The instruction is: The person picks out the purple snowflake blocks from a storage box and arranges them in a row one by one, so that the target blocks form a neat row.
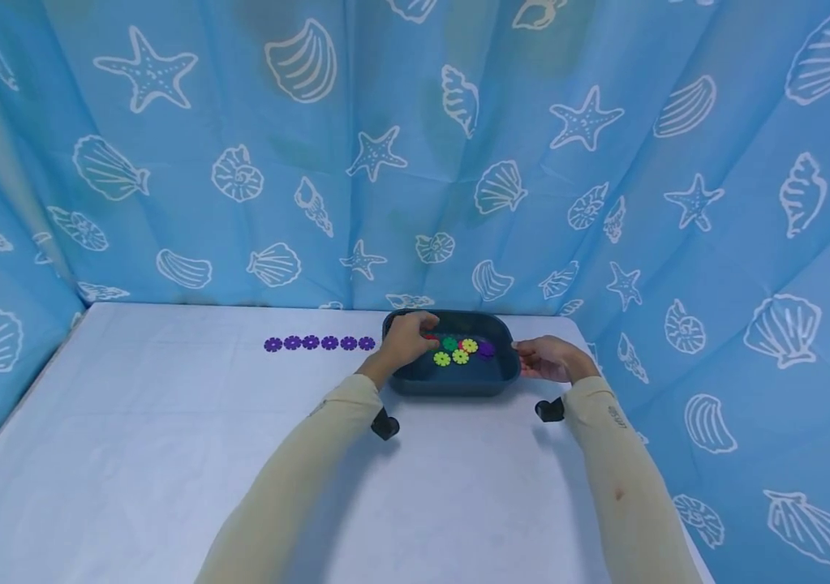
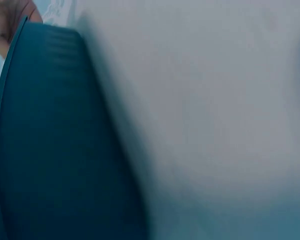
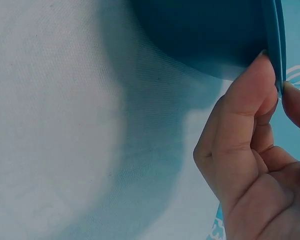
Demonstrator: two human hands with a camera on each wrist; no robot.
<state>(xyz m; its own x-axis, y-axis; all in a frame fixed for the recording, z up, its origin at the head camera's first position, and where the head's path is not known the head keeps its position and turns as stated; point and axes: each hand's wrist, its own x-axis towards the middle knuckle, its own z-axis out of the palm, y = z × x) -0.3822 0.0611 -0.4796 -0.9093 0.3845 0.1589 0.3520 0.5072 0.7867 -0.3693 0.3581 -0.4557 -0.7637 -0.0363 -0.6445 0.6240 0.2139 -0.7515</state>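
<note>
A dark tray (image 1: 483,388) stands near the back of the table, with several notched, flower-shaped plastic discs inside: yellow discs (image 1: 461,357), a green disc (image 1: 449,344), a purple disc (image 1: 485,349) and bits of red. My left hand (image 1: 407,339) reaches over the tray's left rim, thumb and fingers curved around a red disc (image 1: 431,336); I cannot tell whether they pinch it. At the opposite end, my right hand (image 1: 549,357) holds the tray's rim, thumb on one side and fingers (image 3: 247,95) on the other. Only the right hand (image 2: 10,22) shows in the left wrist view, beyond the tray wall.
Left of the tray, several purple discs (image 1: 310,342) lie in a straight row on the white table (image 1: 166,438). A blue curtain with shell prints (image 1: 378,154) hangs close behind the tray and along the right side. Black wrist mounts (image 1: 385,425) sit under both forearms.
</note>
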